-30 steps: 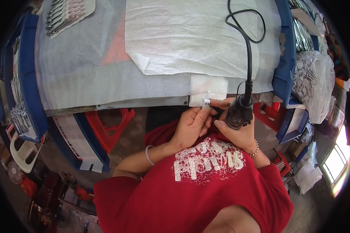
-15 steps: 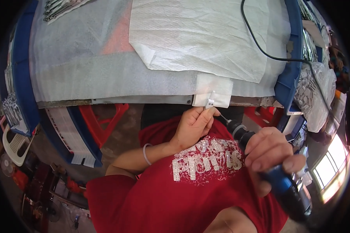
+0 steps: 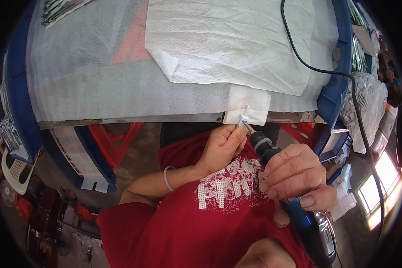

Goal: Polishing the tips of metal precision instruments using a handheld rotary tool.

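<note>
My left hand [image 3: 222,144] pinches a small silvery metal piece [image 3: 243,120] between thumb and fingers at the table's near edge. The piece has small holes and a narrow arm, and its far end lies over a white foam pad [image 3: 257,117]. In my right hand [image 3: 297,172] is a blue and black electric screwdriver [image 3: 299,219], its body pointing down to the right. The black nose [image 3: 261,144] points up and left, and the thin bit reaches the metal piece beside my left thumb. Whether the bit sits in a hole cannot be made out.
Translucent sheeting covers the table [image 3: 76,89], with a white sheet [image 3: 228,44] on top. A black cord [image 3: 315,69] crosses the right side. Blue bins [image 3: 18,98] hold metal parts at the left; a clear bag [image 3: 364,107] of parts hangs right. A red stool [image 3: 116,143] stands below.
My right hand has brought the screwdriver left and slightly up, so its bit now meets the metal piece. My left hand keeps its pinch. The view has shifted slightly.
</note>
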A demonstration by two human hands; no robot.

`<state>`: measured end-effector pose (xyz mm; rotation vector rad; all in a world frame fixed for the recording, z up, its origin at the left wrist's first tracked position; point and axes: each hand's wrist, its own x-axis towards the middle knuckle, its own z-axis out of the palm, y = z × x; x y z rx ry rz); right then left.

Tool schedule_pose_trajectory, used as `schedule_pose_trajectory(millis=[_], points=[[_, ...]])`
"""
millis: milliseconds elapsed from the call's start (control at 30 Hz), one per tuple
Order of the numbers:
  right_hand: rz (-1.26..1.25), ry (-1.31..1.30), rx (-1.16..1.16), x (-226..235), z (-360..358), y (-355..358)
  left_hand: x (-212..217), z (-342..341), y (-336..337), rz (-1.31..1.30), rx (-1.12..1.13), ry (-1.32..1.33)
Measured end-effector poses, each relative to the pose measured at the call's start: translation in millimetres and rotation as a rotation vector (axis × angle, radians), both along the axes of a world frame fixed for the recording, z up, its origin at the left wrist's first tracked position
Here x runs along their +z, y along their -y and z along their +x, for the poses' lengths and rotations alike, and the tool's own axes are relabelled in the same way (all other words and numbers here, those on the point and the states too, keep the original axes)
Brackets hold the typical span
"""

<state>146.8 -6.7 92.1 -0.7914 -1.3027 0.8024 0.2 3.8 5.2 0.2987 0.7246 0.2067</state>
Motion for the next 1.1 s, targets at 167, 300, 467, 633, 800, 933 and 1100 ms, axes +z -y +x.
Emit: schedule_pose_trajectory(millis=[167,300,467,633,800,933,1100], points=[[0.016,-0.011,-0.011,1,-2,0,1,0,-1,0.035,-0.007,0.002],[0.015,-0.002,-0.023,1,-3,-1,2,1,-2,0.007,-0.006,-0.014],[0.015,0.01,-0.032,1,-5,-3,2,1,-1,0.009,-0.013,-0.017],[-0.009,0.04,-0.047,4,-10,-4,0,1,1,0.031,0.011,-0.014],[-0.027,0.054,-0.065,4,-14,-8,-1,0,2,0.083,0.025,-0.026],[-0.015,0.021,-0.048,-1,-14,-12,-1,-1,2,0.13,-0.012,-0.094],[-0.014,0.027,-0.019,-2,-12,-15,-2,1,4,0.163,-0.014,-0.127]])
